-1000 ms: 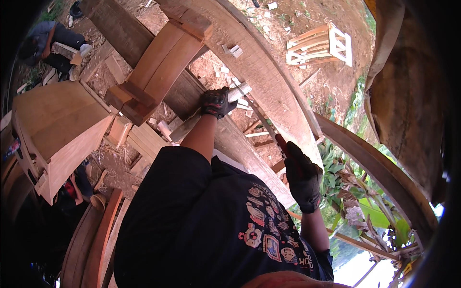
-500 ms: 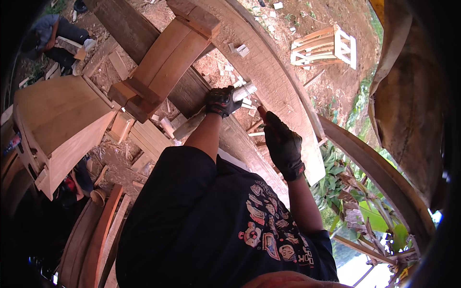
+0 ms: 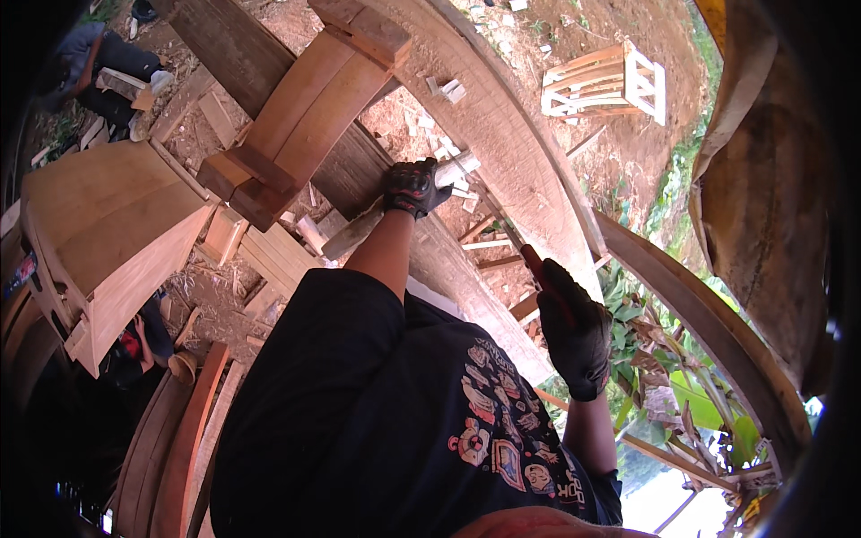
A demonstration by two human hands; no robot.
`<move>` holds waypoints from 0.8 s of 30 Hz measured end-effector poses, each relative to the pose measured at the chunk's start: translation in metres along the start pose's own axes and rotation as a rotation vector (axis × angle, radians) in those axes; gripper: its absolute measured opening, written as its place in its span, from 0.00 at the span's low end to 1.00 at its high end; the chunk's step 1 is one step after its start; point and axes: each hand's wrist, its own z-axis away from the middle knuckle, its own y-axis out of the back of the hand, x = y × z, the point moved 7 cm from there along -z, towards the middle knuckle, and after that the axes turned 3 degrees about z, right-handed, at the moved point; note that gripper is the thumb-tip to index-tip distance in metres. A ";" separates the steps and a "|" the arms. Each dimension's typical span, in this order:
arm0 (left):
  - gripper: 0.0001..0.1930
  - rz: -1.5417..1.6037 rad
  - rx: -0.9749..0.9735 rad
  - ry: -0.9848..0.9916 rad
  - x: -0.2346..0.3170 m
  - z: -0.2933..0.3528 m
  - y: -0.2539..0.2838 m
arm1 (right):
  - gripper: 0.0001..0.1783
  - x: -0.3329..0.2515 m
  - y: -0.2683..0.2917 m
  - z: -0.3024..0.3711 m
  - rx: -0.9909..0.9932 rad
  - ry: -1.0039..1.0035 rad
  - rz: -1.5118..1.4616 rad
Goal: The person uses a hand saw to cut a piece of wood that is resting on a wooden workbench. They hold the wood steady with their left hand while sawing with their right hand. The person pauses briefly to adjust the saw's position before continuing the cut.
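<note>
Beyond the stick (image 3: 461, 164) lie a wooden panel (image 3: 309, 112) to the left and a frame (image 3: 594, 82) to the right.

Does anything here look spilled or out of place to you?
Only the litter: pale wood scraps lie strewn over the dirt, and small blocks sit loose on the wide plank, looking haphazard. Nothing odd stands out about the pale stick in the left hand.

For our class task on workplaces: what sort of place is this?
Probably an open-air woodworking yard: the gloved left hand holds a pale wooden piece, wood offcuts lie scattered about, and a slatted wooden frame sits on bare earth.
</note>
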 end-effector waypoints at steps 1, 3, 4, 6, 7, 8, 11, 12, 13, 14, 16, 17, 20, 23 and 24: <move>0.38 0.006 -0.006 0.002 0.000 0.000 0.001 | 0.22 0.000 -0.001 -0.001 0.003 -0.003 -0.001; 0.37 0.003 -0.025 0.009 0.003 0.001 0.004 | 0.23 0.003 -0.006 -0.005 0.009 -0.006 -0.004; 0.37 0.000 -0.034 0.014 0.004 0.001 0.006 | 0.23 0.004 -0.010 -0.009 0.018 0.003 -0.029; 0.36 0.005 0.002 -0.007 0.002 0.001 0.004 | 0.24 0.005 -0.020 -0.020 0.032 0.024 -0.077; 0.35 0.005 0.023 -0.018 0.001 -0.001 0.003 | 0.24 0.009 -0.029 -0.024 0.047 0.012 -0.113; 0.35 0.008 0.050 -0.027 0.001 -0.002 0.003 | 0.24 0.014 -0.042 -0.027 0.061 -0.001 -0.150; 0.33 0.068 0.064 -0.034 -0.002 -0.001 -0.007 | 0.23 0.013 -0.062 -0.044 0.034 -0.048 -0.185; 0.31 0.028 0.021 0.000 0.005 0.002 0.008 | 0.23 0.013 -0.072 -0.051 0.030 -0.080 -0.192; 0.31 0.029 0.029 -0.007 0.005 0.001 0.006 | 0.23 0.010 -0.075 -0.058 0.022 -0.033 -0.134; 0.30 0.030 0.037 -0.016 0.004 0.001 0.004 | 0.24 0.015 -0.086 -0.061 0.052 -0.036 -0.213; 0.30 -0.012 0.019 0.004 0.007 0.001 0.001 | 0.25 0.028 -0.112 -0.067 0.115 -0.041 -0.368; 0.32 0.035 0.026 -0.026 0.005 0.000 0.003 | 0.26 0.031 -0.118 -0.070 0.055 -0.096 -0.319; 0.33 0.061 -0.057 -0.006 0.007 0.000 0.012 | 0.27 0.027 -0.121 -0.076 0.079 -0.087 -0.317; 0.33 0.048 -0.017 -0.013 0.002 0.001 0.000 | 0.26 0.025 -0.125 -0.071 0.084 -0.103 -0.388; 0.33 0.036 0.015 -0.023 0.003 -0.001 0.004 | 0.26 0.027 -0.129 -0.069 0.073 -0.112 -0.341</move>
